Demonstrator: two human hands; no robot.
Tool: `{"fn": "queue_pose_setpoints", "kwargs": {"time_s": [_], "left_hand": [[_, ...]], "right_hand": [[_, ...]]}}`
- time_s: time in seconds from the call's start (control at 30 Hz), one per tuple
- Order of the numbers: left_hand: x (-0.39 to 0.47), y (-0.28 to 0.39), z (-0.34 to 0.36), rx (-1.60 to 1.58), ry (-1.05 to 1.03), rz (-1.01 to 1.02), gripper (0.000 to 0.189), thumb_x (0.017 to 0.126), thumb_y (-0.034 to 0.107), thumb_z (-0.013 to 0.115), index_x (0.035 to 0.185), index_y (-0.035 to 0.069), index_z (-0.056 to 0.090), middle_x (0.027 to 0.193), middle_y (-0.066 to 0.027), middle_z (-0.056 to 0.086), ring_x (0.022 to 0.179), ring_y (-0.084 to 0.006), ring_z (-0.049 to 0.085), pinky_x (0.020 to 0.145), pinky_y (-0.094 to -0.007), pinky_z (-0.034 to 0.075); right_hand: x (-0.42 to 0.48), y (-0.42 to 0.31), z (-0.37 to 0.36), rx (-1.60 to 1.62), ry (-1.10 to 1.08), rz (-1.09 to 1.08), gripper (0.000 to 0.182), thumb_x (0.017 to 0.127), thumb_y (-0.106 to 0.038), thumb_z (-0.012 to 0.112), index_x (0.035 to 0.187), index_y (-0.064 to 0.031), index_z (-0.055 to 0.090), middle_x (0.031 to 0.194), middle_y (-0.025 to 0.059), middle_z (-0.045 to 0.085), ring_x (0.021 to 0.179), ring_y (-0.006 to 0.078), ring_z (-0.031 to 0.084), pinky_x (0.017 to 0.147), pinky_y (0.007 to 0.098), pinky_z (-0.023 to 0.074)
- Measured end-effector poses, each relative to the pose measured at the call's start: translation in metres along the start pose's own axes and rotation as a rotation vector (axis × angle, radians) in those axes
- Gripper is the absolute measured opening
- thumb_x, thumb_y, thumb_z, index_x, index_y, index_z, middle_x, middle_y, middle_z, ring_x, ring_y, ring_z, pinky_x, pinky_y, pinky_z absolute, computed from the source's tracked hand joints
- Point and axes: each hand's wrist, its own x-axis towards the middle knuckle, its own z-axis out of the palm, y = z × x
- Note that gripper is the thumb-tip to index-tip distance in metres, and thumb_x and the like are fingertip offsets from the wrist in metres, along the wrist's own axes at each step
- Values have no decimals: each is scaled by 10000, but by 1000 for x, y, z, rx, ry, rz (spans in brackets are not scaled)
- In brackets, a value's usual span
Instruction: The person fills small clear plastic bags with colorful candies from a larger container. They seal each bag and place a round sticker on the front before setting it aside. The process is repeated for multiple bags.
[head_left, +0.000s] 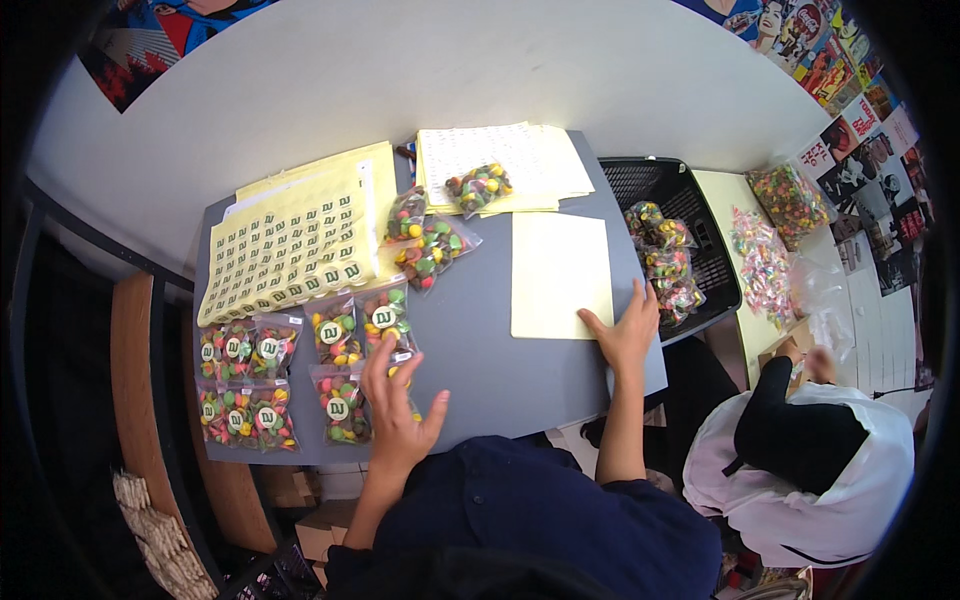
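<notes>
My left hand (397, 409) is over the front row of labelled candy bags, partly covering one bag; its fingers are spread and hold nothing. Under and beside it lie clear zip bags of coloured candies (345, 427) with round stickers, and another labelled bag (385, 309) lies just beyond the fingertips. By the right table edge, my right hand (630, 334) has its thumb over the lower right corner of a pale yellow sheet (561, 274). I cannot tell whether the thumb presses on it. Farther left are more stickered bags (247, 416) in two rows.
Yellow sheets of round lettered stickers (292, 247) cover the back left of the grey table (487, 367). Unlabelled candy bags (431, 251) lie mid-table, one on a paper stack (525, 150). A black crate (716, 247) with candy bags adjoins the right edge. A co-worker (802, 450) sits beyond.
</notes>
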Motion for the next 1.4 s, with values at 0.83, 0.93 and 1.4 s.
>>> {"fn": "queue_pose_setpoints", "kwargs": {"time_s": [0.83, 0.93, 1.4], "left_hand": [[223, 9, 188, 242, -207, 291, 451, 684, 270, 681, 1053, 80, 505, 1091, -58, 501, 1062, -230, 436, 892, -401, 319], [234, 2, 203, 287, -212, 297, 457, 669, 279, 692, 1042, 81, 515, 1061, -52, 515, 1033, -224, 450, 880, -391, 322], [260, -11, 190, -288, -47, 70, 122, 807, 128, 571, 840, 10, 557, 769, -80, 585, 682, -201, 553, 659, -301, 439]], "right_hand": [[46, 82, 23, 1334, 207, 360, 424, 829, 26, 414, 1234, 92, 310, 1224, 203, 436, 1140, 224, 428, 966, 309, 304], [41, 72, 29, 1344, 149, 390, 449, 815, 49, 402, 1248, 70, 285, 1216, 204, 437, 1117, 220, 448, 945, 307, 329], [49, 76, 33, 1281, 142, 421, 407, 820, 32, 415, 1217, 55, 328, 1155, 171, 470, 1048, 188, 478, 908, 290, 357]]}}
